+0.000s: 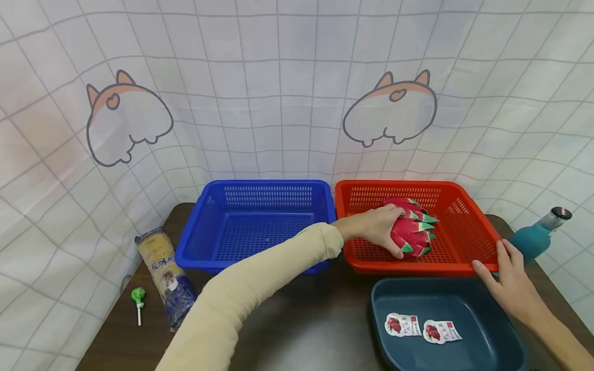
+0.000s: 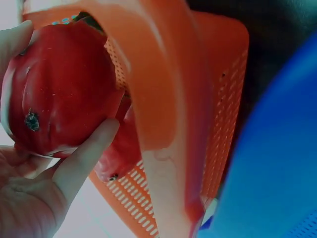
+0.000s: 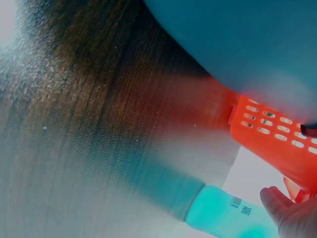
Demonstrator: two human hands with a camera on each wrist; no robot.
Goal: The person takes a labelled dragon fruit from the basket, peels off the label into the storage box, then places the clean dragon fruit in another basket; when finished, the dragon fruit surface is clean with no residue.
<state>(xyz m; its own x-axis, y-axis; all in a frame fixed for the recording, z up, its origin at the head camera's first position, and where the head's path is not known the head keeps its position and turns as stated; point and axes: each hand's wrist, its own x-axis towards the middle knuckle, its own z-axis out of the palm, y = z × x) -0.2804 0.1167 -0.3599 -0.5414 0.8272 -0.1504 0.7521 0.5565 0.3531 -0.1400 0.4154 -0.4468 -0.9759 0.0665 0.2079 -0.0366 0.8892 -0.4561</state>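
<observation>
Two pink dragon fruits with green-tipped scales sit in the red basket [image 1: 464,245]. My left hand [image 1: 378,229] reaches over the basket's left side and grips the nearer dragon fruit [image 1: 414,239], thumb toward the front. In the left wrist view the fingers spread around this dragon fruit [image 2: 62,89], and the other dragon fruit [image 2: 121,148] shows partly behind it. At the basket's front right corner my right hand [image 1: 512,281] holds the rim between thumb and fingers. A bottle of turquoise liquid [image 1: 531,242] stands just beyond that hand.
A blue basket [image 1: 264,221] stands left of the red one. In front of the red basket lies a dark blue tray [image 1: 464,353] with two dragon-fruit stickers [image 1: 402,325]. A pasta packet [image 1: 164,275] and a green lollipop [image 1: 138,296] lie at left. A gridded cloth [image 1: 297,93] hangs behind.
</observation>
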